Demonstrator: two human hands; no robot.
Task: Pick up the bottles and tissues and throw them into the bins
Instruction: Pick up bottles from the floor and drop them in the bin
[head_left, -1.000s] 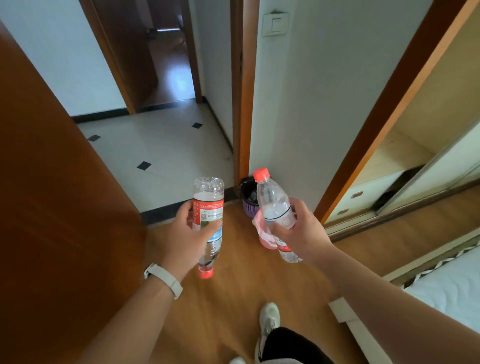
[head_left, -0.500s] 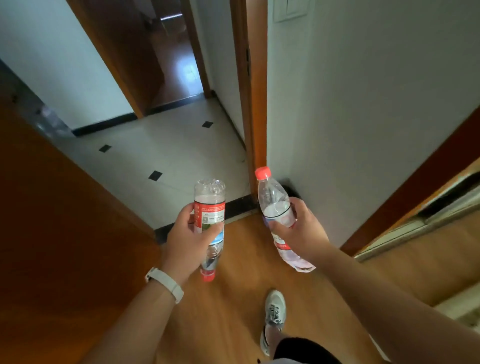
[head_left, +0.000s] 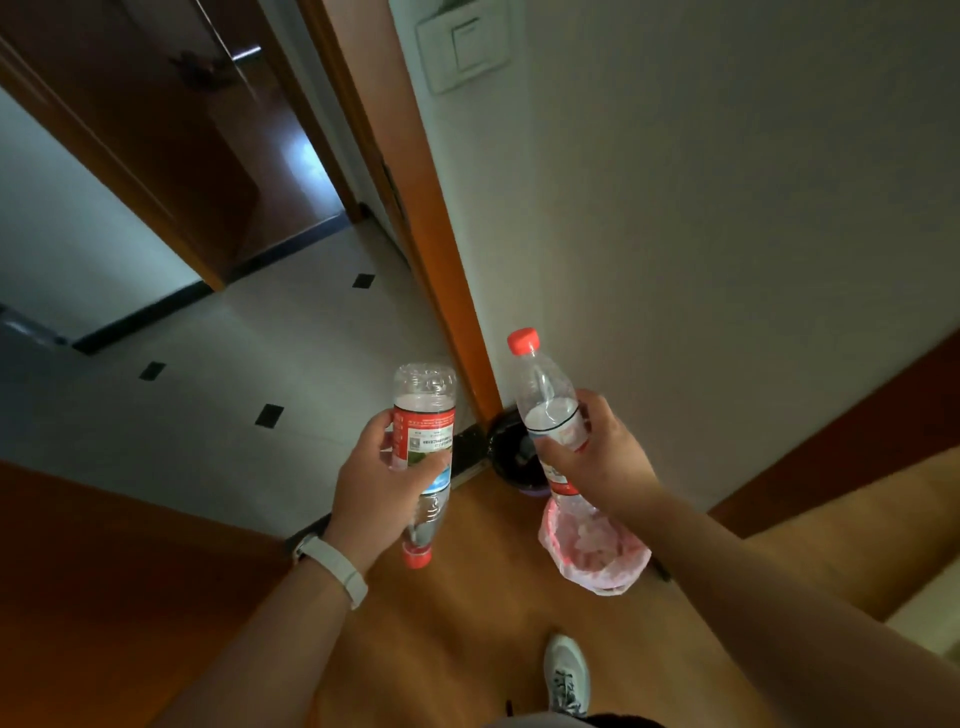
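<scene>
My left hand (head_left: 382, 480) grips a clear plastic bottle with a red label (head_left: 423, 431), held upside down with its red cap pointing at the floor. My right hand (head_left: 597, 454) grips a second clear bottle (head_left: 545, 395) upright, red cap on top. Both are held above the wooden floor. Just below my right hand stands a small bin lined with a pink bag (head_left: 595, 551). Behind it, against the wall by the door frame, sits a dark bin with a black liner (head_left: 511, 452), partly hidden by the right bottle.
An orange door frame (head_left: 415, 208) and a white wall (head_left: 727, 234) with a light switch (head_left: 462, 49) stand ahead. A tiled hallway (head_left: 234, 374) lies to the left past a dark threshold. A wooden door (head_left: 78, 571) is at left. My shoe (head_left: 566, 670) is on the floor.
I have stepped closer to the wall. The pink-lined bin has come into view under my right hand, and the dark bin shows behind the right bottle. Both hands still hold their bottles.
</scene>
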